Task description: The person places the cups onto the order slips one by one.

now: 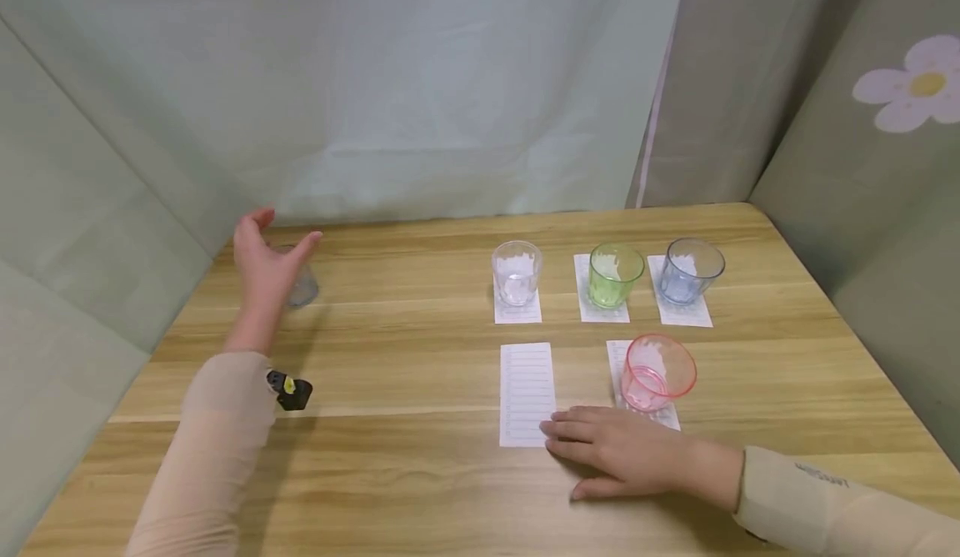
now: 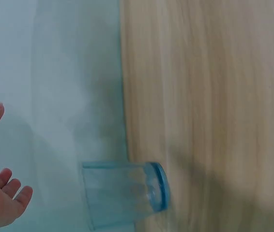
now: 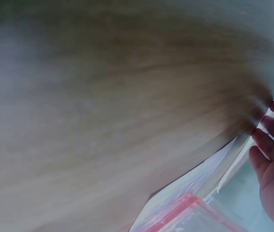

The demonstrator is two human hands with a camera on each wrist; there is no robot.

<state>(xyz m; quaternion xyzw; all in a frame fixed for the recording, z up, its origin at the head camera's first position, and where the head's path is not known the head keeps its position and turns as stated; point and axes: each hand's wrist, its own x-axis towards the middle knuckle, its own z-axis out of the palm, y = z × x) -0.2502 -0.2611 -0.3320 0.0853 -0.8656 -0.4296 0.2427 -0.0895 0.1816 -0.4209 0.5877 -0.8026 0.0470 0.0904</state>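
At the far left of the head view my left hand [image 1: 266, 265] is raised beside a bluish clear glass [image 1: 303, 288], thumb and fingers spread. The hand partly hides that glass; in the left wrist view the same glass [image 2: 122, 193] stands on the table, apart from the fingers. My right hand [image 1: 618, 453] lies with extended fingers low on the table, fingertips at the right edge of a lined paper slip [image 1: 527, 390]. Just behind it a pink-rimmed glass [image 1: 656, 373] stands on another slip, its rim [image 3: 185, 205] also visible in the right wrist view.
Along the back stand a clear glass [image 1: 517, 273], a green glass [image 1: 615, 276] and a blue glass [image 1: 690, 272], each on a paper slip. Pale curtains [image 1: 450, 107] close off the back and sides of the wooden table [image 1: 397, 348].
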